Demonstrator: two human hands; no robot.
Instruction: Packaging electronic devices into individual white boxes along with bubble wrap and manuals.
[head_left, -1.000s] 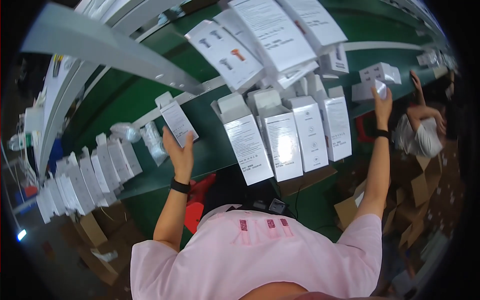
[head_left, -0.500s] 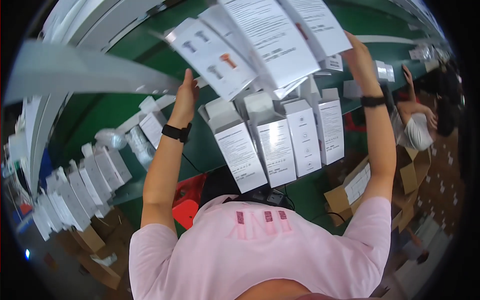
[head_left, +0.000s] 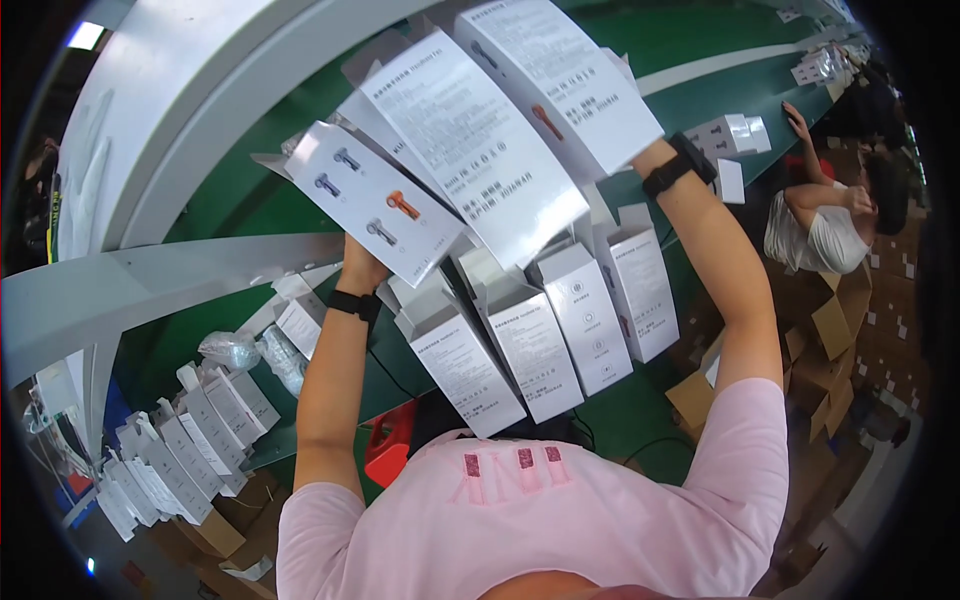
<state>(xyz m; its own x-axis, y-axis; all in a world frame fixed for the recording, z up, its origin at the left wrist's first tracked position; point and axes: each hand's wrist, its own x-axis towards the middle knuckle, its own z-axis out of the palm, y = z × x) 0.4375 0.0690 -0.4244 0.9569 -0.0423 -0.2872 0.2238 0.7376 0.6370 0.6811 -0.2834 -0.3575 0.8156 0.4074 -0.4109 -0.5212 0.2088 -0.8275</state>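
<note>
Boxes of glossy white cardboard [head_left: 475, 150], far side, bunched between left hand [head_left: 360, 264] and right hand [head_left: 651, 155], probably for steadiness; grip hidden, can't tell.

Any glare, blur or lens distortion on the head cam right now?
Head view: black vignetting at the corners; head view: white frame at upper left bows along the rim; head view: whitish sheen on the lower right of the middle raised box, its print still fairly crisp; head view: small light at lower left blown out.
</note>
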